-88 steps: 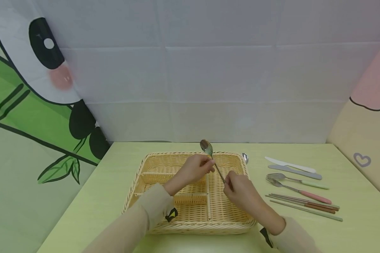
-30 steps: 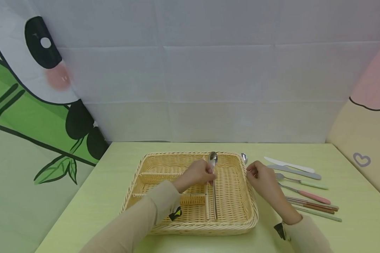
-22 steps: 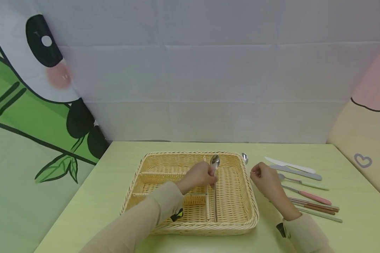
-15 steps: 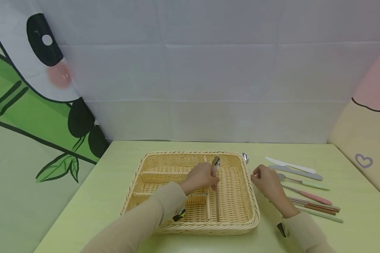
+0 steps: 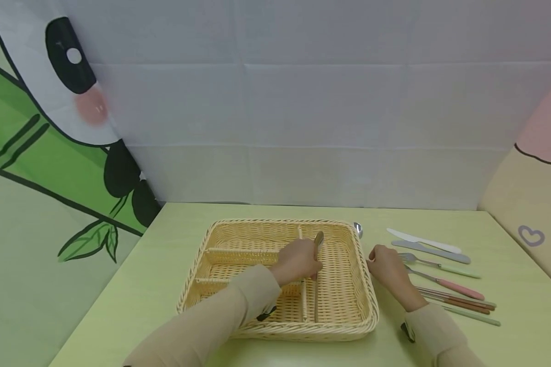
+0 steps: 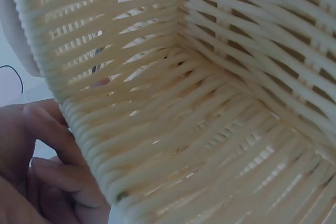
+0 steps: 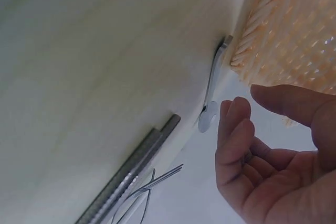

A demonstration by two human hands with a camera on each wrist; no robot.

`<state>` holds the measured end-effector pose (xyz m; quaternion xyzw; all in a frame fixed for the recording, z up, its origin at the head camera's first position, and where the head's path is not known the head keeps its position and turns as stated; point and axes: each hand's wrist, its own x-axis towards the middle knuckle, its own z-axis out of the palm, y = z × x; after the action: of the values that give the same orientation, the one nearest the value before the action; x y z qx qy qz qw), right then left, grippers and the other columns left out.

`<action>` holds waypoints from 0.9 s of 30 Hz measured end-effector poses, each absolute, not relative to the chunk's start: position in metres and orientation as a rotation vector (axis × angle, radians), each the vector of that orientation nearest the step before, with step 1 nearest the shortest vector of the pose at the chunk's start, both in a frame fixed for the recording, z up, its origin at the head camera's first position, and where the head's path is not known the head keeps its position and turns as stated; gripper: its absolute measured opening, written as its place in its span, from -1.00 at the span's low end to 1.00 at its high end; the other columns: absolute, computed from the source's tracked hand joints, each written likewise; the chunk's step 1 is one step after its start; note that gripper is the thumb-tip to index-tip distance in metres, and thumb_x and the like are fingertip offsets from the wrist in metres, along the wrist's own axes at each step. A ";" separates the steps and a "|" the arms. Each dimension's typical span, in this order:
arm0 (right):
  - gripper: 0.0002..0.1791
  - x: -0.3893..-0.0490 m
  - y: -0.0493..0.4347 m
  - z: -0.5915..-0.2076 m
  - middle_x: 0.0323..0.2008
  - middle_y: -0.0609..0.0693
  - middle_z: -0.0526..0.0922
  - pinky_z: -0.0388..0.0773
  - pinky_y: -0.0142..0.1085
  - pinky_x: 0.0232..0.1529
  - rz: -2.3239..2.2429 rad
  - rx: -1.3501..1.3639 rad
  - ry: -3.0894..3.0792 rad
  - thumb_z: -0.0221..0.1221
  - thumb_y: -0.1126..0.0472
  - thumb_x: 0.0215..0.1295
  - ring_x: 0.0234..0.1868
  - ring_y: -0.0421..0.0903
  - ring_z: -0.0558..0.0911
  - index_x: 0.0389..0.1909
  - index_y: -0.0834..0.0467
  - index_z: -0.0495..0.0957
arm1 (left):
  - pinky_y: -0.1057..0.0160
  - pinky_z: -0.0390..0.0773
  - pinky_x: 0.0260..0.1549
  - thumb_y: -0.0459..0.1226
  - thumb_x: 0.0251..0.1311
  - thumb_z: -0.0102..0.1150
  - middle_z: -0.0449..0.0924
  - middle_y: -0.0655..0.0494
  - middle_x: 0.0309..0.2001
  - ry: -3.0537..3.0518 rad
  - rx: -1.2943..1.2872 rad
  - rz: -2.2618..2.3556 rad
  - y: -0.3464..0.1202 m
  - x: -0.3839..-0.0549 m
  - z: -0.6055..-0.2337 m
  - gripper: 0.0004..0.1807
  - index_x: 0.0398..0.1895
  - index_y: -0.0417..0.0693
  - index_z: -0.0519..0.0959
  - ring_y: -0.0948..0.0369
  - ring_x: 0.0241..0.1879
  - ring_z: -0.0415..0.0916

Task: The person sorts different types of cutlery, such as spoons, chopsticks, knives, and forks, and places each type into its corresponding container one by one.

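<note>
A long-handled spoon (image 5: 320,238) stands over the right-hand compartment of a wicker basket (image 5: 326,330), its bowl toward the back and its handle toward the front. My left hand (image 5: 298,259) pinches it below the bowl, close beside the divider. In the left wrist view wicker wall (image 6: 131,124) fills most of the picture, with curled fingers (image 6: 63,156) at its left. My right hand (image 5: 389,266) is just outside the basket's right rim. The right wrist view has its thumb and loosely curled fingers apart, holding nothing, near a second spoon (image 7: 211,85) on the table.
Right of the basket lie a white knife (image 5: 422,240), a grey knife (image 5: 431,251), a green-handled fork (image 5: 459,270), a pink-handled fork (image 5: 461,291) and several chopsticks (image 5: 468,305). A cloth backdrop (image 5: 303,173) rises behind the table. Dividers (image 5: 239,251) split the basket's left side.
The right hand has let go of the spoon's handle and moved right, past the basket's rim. My left hand has lowered the spoon and shifted slightly right with it, turning it nearly straight front to back.
</note>
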<state>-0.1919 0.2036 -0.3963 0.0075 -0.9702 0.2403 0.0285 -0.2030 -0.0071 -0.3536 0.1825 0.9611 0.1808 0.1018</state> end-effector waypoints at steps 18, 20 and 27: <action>-0.65 -0.194 0.200 -0.401 -0.79 -0.12 0.03 0.03 -0.45 -0.72 0.688 0.080 -3.075 -0.17 0.46 0.09 -0.74 -0.23 0.05 -0.78 0.07 0.08 | 0.35 0.05 -0.85 -0.13 0.08 0.24 0.34 0.21 -0.88 2.975 0.445 0.202 0.006 -0.203 -0.361 -0.73 -0.15 0.01 0.64 0.30 -0.86 0.14; -0.68 -0.194 0.201 -0.401 -0.77 -0.08 0.09 0.07 -0.43 -0.71 0.658 0.082 -3.081 -0.18 0.46 0.12 -0.73 -0.20 0.11 -0.75 0.12 0.12 | 0.36 0.01 -0.86 -0.14 0.09 0.22 0.23 0.21 -0.90 2.983 0.454 0.159 0.007 -0.202 -0.361 -0.62 0.02 0.06 0.56 0.31 -0.88 0.04; -0.75 -0.199 0.201 -0.402 -0.73 -0.03 0.16 0.13 -0.38 -0.68 0.605 0.111 -3.122 -0.17 0.44 0.14 -0.70 -0.16 0.20 -0.69 0.21 0.24 | 0.35 -0.13 -0.85 -0.15 0.11 0.19 -0.02 0.20 -0.92 3.015 0.418 0.010 0.010 -0.203 -0.362 -0.43 0.25 0.21 0.35 0.31 -0.87 -0.20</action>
<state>-0.1991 0.2015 -0.4024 0.0349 -0.9809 0.1902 -0.0202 -0.2025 0.0101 -0.3617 0.1370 0.9894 0.0033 0.0488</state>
